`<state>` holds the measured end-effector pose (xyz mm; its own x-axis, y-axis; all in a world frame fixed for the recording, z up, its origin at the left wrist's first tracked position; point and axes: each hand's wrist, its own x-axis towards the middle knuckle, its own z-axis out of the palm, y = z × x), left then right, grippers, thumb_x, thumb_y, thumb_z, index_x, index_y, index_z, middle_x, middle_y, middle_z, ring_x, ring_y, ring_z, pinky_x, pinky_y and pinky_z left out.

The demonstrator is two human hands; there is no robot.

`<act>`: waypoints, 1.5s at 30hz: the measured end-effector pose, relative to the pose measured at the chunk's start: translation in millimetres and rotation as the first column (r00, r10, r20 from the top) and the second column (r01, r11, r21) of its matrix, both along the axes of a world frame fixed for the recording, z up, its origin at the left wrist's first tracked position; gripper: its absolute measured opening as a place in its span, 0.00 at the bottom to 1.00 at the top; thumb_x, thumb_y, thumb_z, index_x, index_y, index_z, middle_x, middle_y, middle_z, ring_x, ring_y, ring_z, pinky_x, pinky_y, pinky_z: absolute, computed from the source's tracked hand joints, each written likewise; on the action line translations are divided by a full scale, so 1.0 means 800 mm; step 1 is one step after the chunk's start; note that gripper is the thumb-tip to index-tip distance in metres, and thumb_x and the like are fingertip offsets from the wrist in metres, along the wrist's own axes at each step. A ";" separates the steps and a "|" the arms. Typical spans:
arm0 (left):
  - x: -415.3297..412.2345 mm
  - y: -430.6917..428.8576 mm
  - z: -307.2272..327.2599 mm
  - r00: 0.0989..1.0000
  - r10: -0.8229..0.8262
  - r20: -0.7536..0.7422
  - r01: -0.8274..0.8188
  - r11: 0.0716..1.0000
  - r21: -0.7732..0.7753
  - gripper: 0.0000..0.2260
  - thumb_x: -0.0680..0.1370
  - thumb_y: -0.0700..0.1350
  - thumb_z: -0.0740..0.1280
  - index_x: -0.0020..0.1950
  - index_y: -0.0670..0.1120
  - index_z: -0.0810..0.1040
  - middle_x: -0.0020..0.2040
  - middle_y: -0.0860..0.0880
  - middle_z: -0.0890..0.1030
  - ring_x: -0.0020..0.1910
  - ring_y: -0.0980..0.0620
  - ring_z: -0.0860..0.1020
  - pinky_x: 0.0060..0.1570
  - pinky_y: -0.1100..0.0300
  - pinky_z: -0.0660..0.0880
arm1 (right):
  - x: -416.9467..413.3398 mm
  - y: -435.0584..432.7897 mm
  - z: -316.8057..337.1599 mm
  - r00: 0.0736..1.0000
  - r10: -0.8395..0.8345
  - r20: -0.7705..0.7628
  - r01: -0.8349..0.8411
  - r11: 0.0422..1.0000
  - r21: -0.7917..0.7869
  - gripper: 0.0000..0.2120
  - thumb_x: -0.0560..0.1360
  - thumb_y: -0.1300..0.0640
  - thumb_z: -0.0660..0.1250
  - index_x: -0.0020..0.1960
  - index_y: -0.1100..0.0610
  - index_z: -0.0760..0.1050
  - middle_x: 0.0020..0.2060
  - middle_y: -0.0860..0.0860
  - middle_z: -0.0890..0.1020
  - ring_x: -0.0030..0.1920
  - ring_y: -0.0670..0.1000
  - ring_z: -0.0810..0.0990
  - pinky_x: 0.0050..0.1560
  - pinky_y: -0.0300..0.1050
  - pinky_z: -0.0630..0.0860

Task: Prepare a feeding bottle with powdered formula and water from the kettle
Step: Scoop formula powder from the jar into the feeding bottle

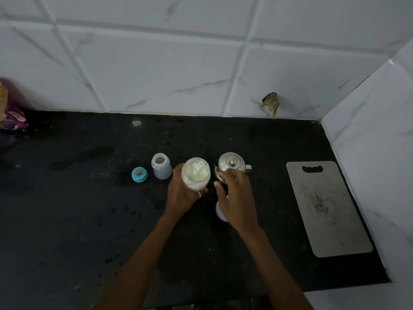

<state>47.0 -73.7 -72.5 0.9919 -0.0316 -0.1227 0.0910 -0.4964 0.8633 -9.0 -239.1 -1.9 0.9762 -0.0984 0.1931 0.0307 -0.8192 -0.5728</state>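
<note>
My left hand grips an open clear jar of powdered formula from its left side, with a pale green scoop lying in the powder. The empty feeding bottle stands upright and uncapped just left of the jar. Its teal teat cap lies on the counter further left. A steel kettle with its lid on stands right of the jar. My right hand hovers palm down in front of the kettle, fingers loosely spread. A white lid shows partly under its palm.
A grey cutting board lies at the right of the black counter, near the tiled side wall. A purple packet sits at the far left against the back wall. Water spots are scattered over the counter.
</note>
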 end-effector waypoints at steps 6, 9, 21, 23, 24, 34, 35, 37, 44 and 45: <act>0.000 -0.002 0.019 0.999 -0.016 0.042 0.018 0.999 -0.029 0.32 0.67 0.41 0.82 0.65 0.55 0.69 0.52 0.65 0.75 0.54 0.71 0.77 0.50 0.77 0.71 | 0.071 0.019 0.048 0.980 0.199 -0.025 -0.198 0.937 -0.287 0.11 0.74 0.61 0.74 0.56 0.54 0.84 0.64 0.58 0.77 0.64 0.61 0.76 0.56 0.57 0.75; 0.003 0.002 0.025 0.995 -0.046 0.084 0.047 0.999 -0.006 0.36 0.67 0.45 0.83 0.70 0.52 0.70 0.59 0.63 0.76 0.58 0.72 0.75 0.56 0.77 0.72 | 0.088 0.026 0.058 0.943 0.268 -0.198 -0.326 0.865 -0.382 0.19 0.74 0.62 0.73 0.63 0.51 0.82 0.71 0.56 0.72 0.70 0.60 0.69 0.61 0.56 0.70; 0.004 0.018 0.032 0.988 -0.012 0.154 0.005 0.999 0.044 0.38 0.69 0.47 0.79 0.74 0.51 0.64 0.69 0.50 0.75 0.65 0.53 0.75 0.65 0.56 0.74 | 0.086 0.038 0.079 0.951 0.278 -0.136 -0.308 0.821 -0.480 0.08 0.71 0.66 0.73 0.49 0.57 0.82 0.52 0.53 0.76 0.52 0.55 0.75 0.46 0.50 0.72; 0.006 0.019 0.029 0.977 -0.059 0.206 0.049 0.997 0.053 0.38 0.69 0.47 0.79 0.75 0.49 0.65 0.71 0.52 0.73 0.68 0.59 0.72 0.69 0.62 0.70 | 0.078 0.032 0.074 0.951 0.309 -0.028 -0.287 0.840 -0.460 0.09 0.67 0.68 0.75 0.44 0.58 0.81 0.48 0.53 0.77 0.46 0.55 0.77 0.42 0.52 0.75; 0.008 0.020 0.029 0.971 -0.079 0.226 0.069 0.996 0.052 0.37 0.70 0.48 0.79 0.75 0.48 0.66 0.72 0.53 0.71 0.70 0.61 0.70 0.71 0.64 0.68 | 0.073 0.029 0.071 0.945 0.328 0.016 -0.285 0.842 -0.459 0.09 0.67 0.69 0.75 0.44 0.58 0.81 0.47 0.53 0.78 0.45 0.55 0.77 0.40 0.52 0.76; 0.000 0.016 0.026 0.958 -0.037 0.286 0.013 0.996 0.086 0.45 0.67 0.41 0.82 0.78 0.41 0.61 0.74 0.44 0.69 0.74 0.47 0.69 0.72 0.54 0.68 | 0.040 0.017 0.056 0.959 0.264 0.099 -0.188 0.861 -0.473 0.09 0.70 0.68 0.69 0.44 0.57 0.83 0.38 0.51 0.81 0.42 0.54 0.79 0.33 0.47 0.74; -0.001 0.015 0.027 0.958 -0.039 0.284 0.014 0.996 0.089 0.45 0.67 0.40 0.82 0.78 0.41 0.61 0.74 0.44 0.69 0.74 0.47 0.68 0.71 0.54 0.68 | 0.039 0.018 0.057 0.967 0.241 0.084 -0.174 0.863 -0.473 0.09 0.69 0.69 0.71 0.43 0.56 0.84 0.37 0.51 0.80 0.41 0.53 0.79 0.30 0.44 0.69; -0.002 0.014 0.028 0.957 -0.040 0.287 0.014 0.996 0.091 0.45 0.67 0.38 0.81 0.78 0.42 0.61 0.75 0.45 0.68 0.74 0.47 0.68 0.69 0.55 0.68 | 0.039 0.022 0.061 0.977 0.204 0.057 -0.154 0.871 -0.466 0.09 0.67 0.68 0.73 0.41 0.56 0.84 0.35 0.50 0.79 0.39 0.52 0.79 0.29 0.42 0.60; -0.006 0.011 0.032 0.930 -0.052 0.364 0.004 0.991 0.132 0.44 0.66 0.38 0.81 0.78 0.40 0.61 0.75 0.43 0.69 0.74 0.49 0.66 0.68 0.56 0.69 | 0.041 0.034 0.058 0.993 0.115 -0.012 -0.112 0.934 -0.340 0.08 0.67 0.70 0.73 0.37 0.57 0.82 0.32 0.52 0.78 0.35 0.53 0.79 0.24 0.41 0.61; -0.006 0.011 0.034 0.930 -0.056 0.364 0.005 0.990 0.138 0.45 0.66 0.38 0.81 0.78 0.40 0.61 0.75 0.43 0.69 0.74 0.49 0.66 0.68 0.54 0.70 | 0.042 0.035 0.057 0.994 0.104 -0.020 -0.105 0.941 -0.320 0.08 0.68 0.70 0.73 0.36 0.57 0.82 0.32 0.52 0.78 0.34 0.53 0.78 0.25 0.42 0.61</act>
<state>42.5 -64.8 -45.3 0.9673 -0.0711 0.2435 -0.2359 -0.6054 0.7601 24.5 -211.3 43.7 0.9784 0.0708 0.1945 0.1246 -0.9517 -0.2805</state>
